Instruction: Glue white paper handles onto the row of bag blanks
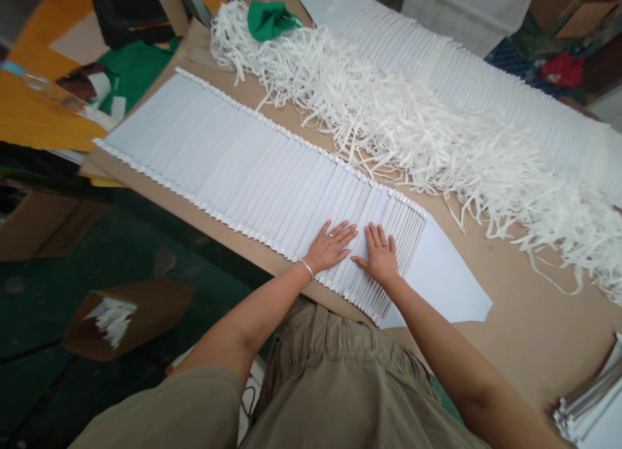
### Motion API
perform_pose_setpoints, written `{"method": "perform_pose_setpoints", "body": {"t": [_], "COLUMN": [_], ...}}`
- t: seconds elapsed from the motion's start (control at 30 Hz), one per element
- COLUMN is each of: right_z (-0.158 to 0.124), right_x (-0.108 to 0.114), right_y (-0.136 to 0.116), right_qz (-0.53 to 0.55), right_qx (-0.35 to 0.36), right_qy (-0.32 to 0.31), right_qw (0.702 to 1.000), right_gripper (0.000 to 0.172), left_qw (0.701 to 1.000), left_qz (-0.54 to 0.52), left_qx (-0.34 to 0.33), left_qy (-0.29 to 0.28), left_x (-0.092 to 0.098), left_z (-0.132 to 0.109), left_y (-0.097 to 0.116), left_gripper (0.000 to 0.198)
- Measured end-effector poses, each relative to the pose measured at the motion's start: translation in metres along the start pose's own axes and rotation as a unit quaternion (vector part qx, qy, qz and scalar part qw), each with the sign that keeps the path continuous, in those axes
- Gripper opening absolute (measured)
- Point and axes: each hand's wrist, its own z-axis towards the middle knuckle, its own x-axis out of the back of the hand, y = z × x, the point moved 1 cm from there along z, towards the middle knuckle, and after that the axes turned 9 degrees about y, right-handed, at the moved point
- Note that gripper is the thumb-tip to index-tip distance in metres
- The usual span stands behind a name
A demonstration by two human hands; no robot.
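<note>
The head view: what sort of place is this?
Probably a workshop, perhaps for paper goods: overlapping white sheets lie on a broad table beside heaped white strips, with a cardboard box below.

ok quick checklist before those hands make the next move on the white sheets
1. Left hand and right hand off the long row of overlapping white paper sheets: not ok, both rest palm-down on it.
2. Row on the flat brown tabletop: ok.
3. Stray ends of the loose pile of thin white strips clear of the row: cannot tell, some come very close.
4. Crumpled green cloth off the row: ok, it lies on the strips.
5. Sheets' undersides: cannot tell, hidden.
</note>
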Motion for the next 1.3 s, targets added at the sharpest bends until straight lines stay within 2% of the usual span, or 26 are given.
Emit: {"method": "perform_pose_setpoints", "body": {"t": [0.17,0.43,0.6,0.77,0.87,1.1,1.3], "right_z": [0.000,-0.006,-0.008,-0.013,-0.015,-0.008,-0.012], "right_x": [-0.001,0.004,0.017,0.020,0.020,0.022,0.026], "right_y": [0.000,0.008,0.042,0.067,0.064,0.052,0.055], "right_qz": [-0.008,0.003,0.011,-0.013,-0.028,-0.042,-0.043], "right_qx": [-0.005,-0.005,-0.040,-0.045,-0.035,-0.034,-0.031], "right_qy": [-0.011,-0.020,0.005,0.000,0.004,-0.010,-0.014], "right_qw": [1.000,1.000,0.999,0.999,0.999,0.998,0.998], "right_gripper": [0.090,0.091,0.083,0.081,0.080,0.081,0.085], "left_qw": [1.000,1.000,0.999,0.995,0.994,0.995,0.997], "left_qz": [-0.005,-0.014,-0.027,-0.056,-0.062,-0.050,-0.035], "left_qx": [-0.019,-0.010,0.035,0.077,0.088,0.083,0.073], "left_qy": [-0.004,-0.011,0.008,0.015,0.010,0.008,0.008], "left_x": [-0.001,0.001,0.002,-0.012,-0.018,-0.017,-0.018], "left_z": [0.005,0.004,0.021,0.047,0.052,0.050,0.050], "left_y": [0.008,0.009,0.033,0.056,0.056,0.054,0.054], "left_gripper": [0.057,0.056,0.054,0.048,0.047,0.051,0.052]}}
